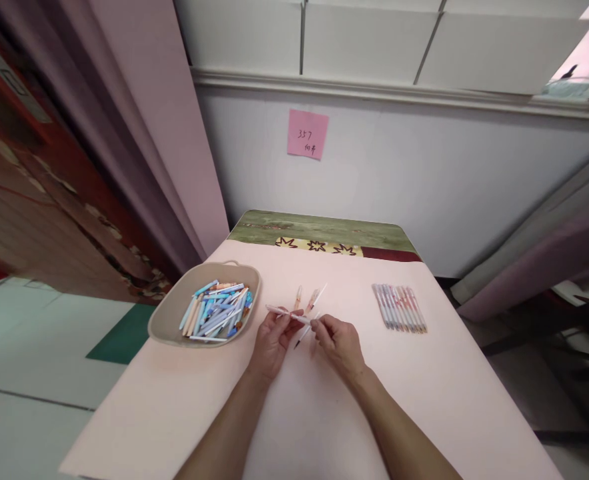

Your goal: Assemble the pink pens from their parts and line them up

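Note:
A slim pink-and-white pen (277, 310) is held level above the table between my two hands. My left hand (271, 339) is closed round its middle, and the fingertips of my right hand (338, 339) pinch its right end. Behind and below the pen lie several loose parts: an orange-tinted pen piece (298, 295), a reddish pen piece (312, 300), a white thin tube (320, 293) and a dark-tipped refill (302, 337). My fingers partly cover these.
A beige basket (157, 325) with blue, white and orange pen parts stands at the left. To the right lies a row of several pens (399, 309). The pink-covered table (314, 427) meets a wall bearing a pink note (307, 135).

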`<state>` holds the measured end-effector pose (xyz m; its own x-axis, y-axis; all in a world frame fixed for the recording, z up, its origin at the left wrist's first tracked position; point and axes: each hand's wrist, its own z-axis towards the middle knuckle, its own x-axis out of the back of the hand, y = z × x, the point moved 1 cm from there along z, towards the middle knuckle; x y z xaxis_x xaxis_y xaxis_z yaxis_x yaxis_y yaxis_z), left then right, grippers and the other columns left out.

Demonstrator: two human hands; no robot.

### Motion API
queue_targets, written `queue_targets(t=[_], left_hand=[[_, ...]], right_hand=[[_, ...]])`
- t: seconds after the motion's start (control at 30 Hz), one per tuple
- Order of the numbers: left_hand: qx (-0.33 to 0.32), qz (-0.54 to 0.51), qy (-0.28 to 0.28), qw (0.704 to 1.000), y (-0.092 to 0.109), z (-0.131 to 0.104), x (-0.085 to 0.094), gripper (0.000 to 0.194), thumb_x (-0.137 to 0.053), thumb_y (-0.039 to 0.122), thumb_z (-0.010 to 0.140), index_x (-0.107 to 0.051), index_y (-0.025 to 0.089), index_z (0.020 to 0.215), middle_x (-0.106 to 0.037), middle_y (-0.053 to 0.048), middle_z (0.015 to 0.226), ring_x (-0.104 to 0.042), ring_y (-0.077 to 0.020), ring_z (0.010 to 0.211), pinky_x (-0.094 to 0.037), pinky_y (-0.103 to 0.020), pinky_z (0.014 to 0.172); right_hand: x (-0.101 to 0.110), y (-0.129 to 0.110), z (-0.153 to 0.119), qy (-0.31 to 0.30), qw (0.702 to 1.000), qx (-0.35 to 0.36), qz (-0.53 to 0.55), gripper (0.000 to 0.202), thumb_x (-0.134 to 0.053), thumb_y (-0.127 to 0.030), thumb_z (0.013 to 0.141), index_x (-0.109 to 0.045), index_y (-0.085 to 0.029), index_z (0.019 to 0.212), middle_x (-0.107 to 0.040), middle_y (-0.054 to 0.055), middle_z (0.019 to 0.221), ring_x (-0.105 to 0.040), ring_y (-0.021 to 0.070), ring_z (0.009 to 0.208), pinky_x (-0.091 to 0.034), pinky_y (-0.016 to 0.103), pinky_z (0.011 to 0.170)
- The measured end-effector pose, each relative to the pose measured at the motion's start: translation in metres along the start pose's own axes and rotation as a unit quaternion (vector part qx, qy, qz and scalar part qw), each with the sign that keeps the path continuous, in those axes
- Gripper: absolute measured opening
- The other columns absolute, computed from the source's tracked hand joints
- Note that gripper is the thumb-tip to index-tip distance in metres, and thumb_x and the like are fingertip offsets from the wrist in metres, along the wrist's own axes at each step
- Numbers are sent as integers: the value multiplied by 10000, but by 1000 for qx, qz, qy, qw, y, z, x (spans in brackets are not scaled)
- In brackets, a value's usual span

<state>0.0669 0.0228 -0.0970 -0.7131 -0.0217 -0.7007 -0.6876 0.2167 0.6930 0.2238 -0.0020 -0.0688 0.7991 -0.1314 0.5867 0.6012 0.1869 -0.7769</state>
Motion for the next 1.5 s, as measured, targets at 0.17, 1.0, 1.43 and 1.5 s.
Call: queue_targets(t=[0.17, 1.0, 1.43, 1.5], left_hand=[[-1, 2, -2, 1000, -1, 0, 0, 190, -702, 208, 768, -554, 173, 882, -739, -93, 964, -687, -171, 891, -493, -350, 906], [3, 37, -12, 999, 2, -3, -4, 193, -706, 242, 764, -549, 180, 857, -739, -73, 950, -688, -185, 889, -490, -346, 887], [6, 44, -5, 999, 3, -2, -5, 223, -730, 250, 736, -559, 183, 861, -740, -67, 944, -684, -182, 905, -482, -344, 908], [5, 47, -8, 999, 3, -2, -5, 215, -725, 247, 742, -560, 182, 864, -742, -68, 930, -685, -176, 898, -475, -347, 922]], right_hand=[[1, -1, 0, 19, 1000, 2, 5, 269, -616, -447, 807, -624, -207, 928, -641, -30, 645, -563, 109, 537, -391, 189, 547], [0, -2, -1, 6, 998, 26, -49, 253, -575, -458, 841, -657, -220, 862, -663, -7, 677, -577, 117, 569, -377, 206, 562], [0, -4, 1, 18, 998, 23, -52, 193, -648, -399, 787, -640, -220, 860, -663, -17, 709, -585, 117, 596, -395, 203, 577], [0, -4, 1, 15, 998, 24, -61, 185, -586, -387, 839, -638, -220, 778, -659, -14, 670, -577, 115, 575, -384, 205, 560]])
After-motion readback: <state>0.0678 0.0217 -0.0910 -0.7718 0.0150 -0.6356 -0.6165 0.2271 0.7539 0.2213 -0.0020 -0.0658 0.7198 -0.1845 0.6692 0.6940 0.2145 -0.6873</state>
